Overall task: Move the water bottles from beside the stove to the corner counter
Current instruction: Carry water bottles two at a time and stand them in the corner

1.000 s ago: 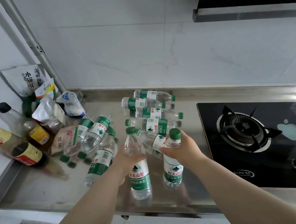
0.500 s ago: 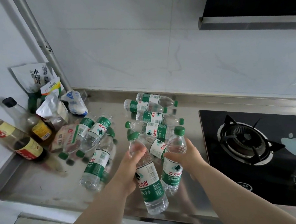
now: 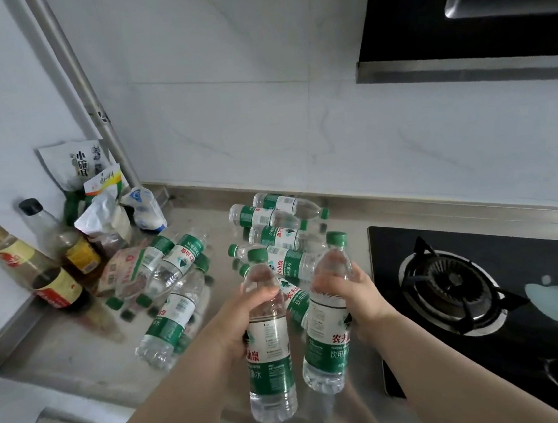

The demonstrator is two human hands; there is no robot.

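Observation:
My left hand (image 3: 247, 314) grips a clear water bottle (image 3: 270, 367) with a green cap and green label, held upright above the steel counter (image 3: 62, 358). My right hand (image 3: 351, 293) grips a second such bottle (image 3: 329, 343), also upright, just left of the stove (image 3: 486, 293). Behind my hands several more bottles (image 3: 273, 239) lie on their sides beside the stove. Three bottles (image 3: 171, 284) lie further left, toward the corner.
In the back-left corner stand two sauce bottles (image 3: 46, 270) and several food packets (image 3: 97, 196). A grey pipe (image 3: 87, 104) runs up the wall. The gas burner (image 3: 450, 283) sits to the right, under a black range hood (image 3: 457, 20).
Both hands have raised their bottles and drawn them nearer to me. The view has tilted upward, showing more of the hood.

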